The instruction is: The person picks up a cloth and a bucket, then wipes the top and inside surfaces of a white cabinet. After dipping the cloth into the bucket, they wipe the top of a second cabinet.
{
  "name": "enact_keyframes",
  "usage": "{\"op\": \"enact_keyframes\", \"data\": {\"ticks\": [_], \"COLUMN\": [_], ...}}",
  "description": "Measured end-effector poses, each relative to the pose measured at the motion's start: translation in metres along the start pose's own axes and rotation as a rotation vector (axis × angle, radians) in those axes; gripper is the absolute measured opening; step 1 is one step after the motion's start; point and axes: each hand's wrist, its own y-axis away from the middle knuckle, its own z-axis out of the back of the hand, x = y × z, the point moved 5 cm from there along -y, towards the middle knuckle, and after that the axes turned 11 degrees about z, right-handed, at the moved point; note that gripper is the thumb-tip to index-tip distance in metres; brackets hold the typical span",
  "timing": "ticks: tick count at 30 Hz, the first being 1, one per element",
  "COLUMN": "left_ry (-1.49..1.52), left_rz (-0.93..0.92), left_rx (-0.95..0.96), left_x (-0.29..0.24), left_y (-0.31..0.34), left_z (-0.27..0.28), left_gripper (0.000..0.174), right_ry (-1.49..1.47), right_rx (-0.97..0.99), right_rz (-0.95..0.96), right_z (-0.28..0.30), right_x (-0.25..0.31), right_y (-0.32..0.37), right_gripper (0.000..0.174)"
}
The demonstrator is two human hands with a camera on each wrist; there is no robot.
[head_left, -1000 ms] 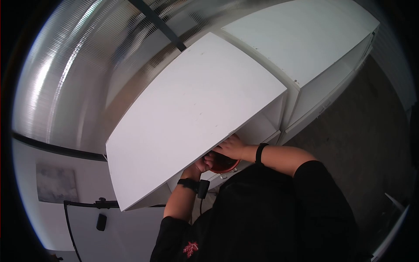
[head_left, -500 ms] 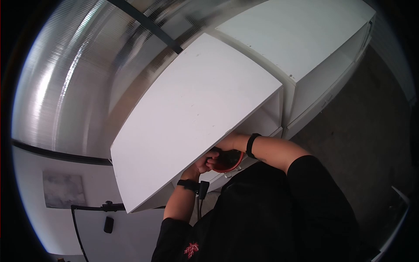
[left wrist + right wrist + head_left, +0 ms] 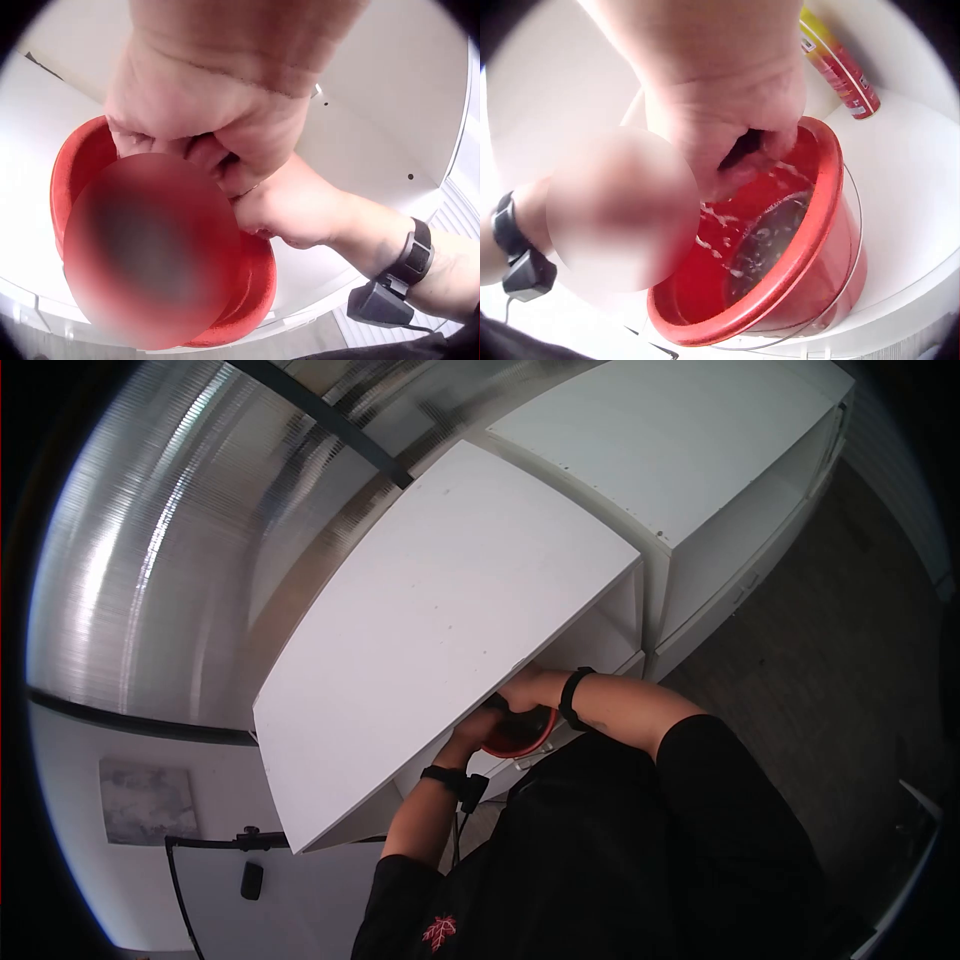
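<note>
Both hands are close together over a red bucket (image 3: 847, 247) under the front edge of a white top. My left hand (image 3: 210, 112) has its fingers curled, knuckles by the bucket's rim. Beside it my right hand (image 3: 735, 112) is curled into a fist, with a dark, cloth-like wad (image 3: 742, 148) showing between the fingers; most of the wad is hidden. Streams of water (image 3: 720, 220) fall from the grip into the bucket, where dark-looking water (image 3: 769, 236) lies at the bottom. A blurred patch covers part of each wrist view.
A white cabinet (image 3: 440, 610) with an open front compartment surrounds the work, its top overhanging the hands. A second white cabinet (image 3: 680, 450) adjoins it. Inside, behind the bucket, a red and yellow can (image 3: 844, 75) stands against the wall. A thin wire handle (image 3: 861, 225) hangs along the bucket.
My left hand has turned and come up against the right, its fingers now less visible from above. My right hand has shifted slightly farther under the top. The head view has tilted a little.
</note>
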Motion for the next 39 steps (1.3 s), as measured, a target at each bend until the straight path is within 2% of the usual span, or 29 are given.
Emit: {"op": "enact_keyframes", "data": {"ticks": [1,3,4,6,11,14,16,17,18,19,20,22,25,29,31,32,34,35,37,38,39], "left_ry": [0.001,-0.259,-0.262,-0.343,-0.462,-0.538,-0.585,-0.586,-0.587,-0.588,-0.618,-0.649,-0.645,-0.623,-0.623,-0.645,-0.669,-0.675,-0.679,-0.698,-0.718], "left_rz": [-0.002,-0.044,-0.045,-0.068,-0.066,-0.003,0.041,-0.030,-0.102,-0.104,-0.077,-0.053,-0.033,-0.068,-0.086,-0.146,-0.207,-0.247,-0.290,-0.227,-0.165], "left_rx": [0.002,-0.179,-0.176,-0.316,-0.425,-0.489,-0.509,-0.532,-0.556,-0.556,-0.550,-0.541,-0.501,-0.469,-0.467,-0.509,-0.548,-0.545,-0.542,-0.486,-0.430], "left_x": [-0.002,-0.008,-0.005,-0.001,-0.022,-0.021,-0.016,-0.015,-0.015,-0.015,-0.014,-0.017,-0.028,-0.029,-0.023,-0.020,-0.019,-0.028,-0.039,-0.039,-0.038], "left_y": [0.001,0.003,0.002,0.000,0.011,0.010,0.007,0.008,0.009,0.010,0.010,0.012,0.015,0.013,0.009,0.009,0.010,0.016,0.025,0.025,0.024], "left_z": [-0.001,0.001,-0.002,-0.002,-0.001,0.001,0.001,0.002,0.004,0.006,0.008,0.010,0.015,0.015,0.014,0.013,0.011,0.009,0.005,0.002,0.000], "left_gripper": [0.041,0.044,0.044,0.043,0.042,0.041,0.041,0.040,0.039,0.039,0.039,0.038,0.039,0.040,0.041,0.042,0.043,0.043,0.043,0.042,0.042], "right_ry": [-0.029,-0.035,-0.043,-0.030,-0.045,-0.035,-0.069,-0.069,-0.233,-0.397,-0.397,-0.605,-0.730,-0.657,-0.388,-0.387,-0.557,-0.557,-0.426,-0.425,-0.294], "right_rx": [0.009,0.033,0.052,0.057,0.033,0.110,-0.003,-0.004,0.084,0.171,0.169,0.340,0.309,0.317,0.102,0.105,-0.182,-0.181,0.115,0.115,0.182], "right_rz": [-0.017,-0.038,-0.060,-0.074,-0.103,-0.191,-0.165,-0.166,-0.292,-0.418,-0.419,-0.548,-0.533,-0.540,-0.443,-0.442,-0.305,-0.308,-0.432,-0.433,-0.373], "right_z": [-0.001,-0.003,-0.007,-0.014,-0.009,-0.021,-0.022,-0.008,0.000,0.006,0.005,-0.012,-0.015,-0.005,-0.007,-0.011,-0.002,0.012,0.026,0.019,0.007], "right_x": [-0.002,-0.005,-0.008,-0.013,-0.008,-0.016,-0.018,-0.008,-0.002,0.004,0.002,-0.005,-0.007,-0.003,-0.008,-0.007,-0.002,0.005,0.015,0.010,0.004], "right_y": [0.001,0.002,0.002,0.000,0.000,0.000,0.000,0.002,0.008,0.012,0.008,0.008,0.002,0.005,0.000,0.003,0.005,0.005,0.006,0.003,-0.003], "right_gripper": [0.045,0.043,0.041,0.038,0.032,0.031,0.030,0.030,0.031,0.032,0.032,0.028,0.023,0.022,0.033,0.033,0.039,0.039,0.037,0.037,0.038]}}
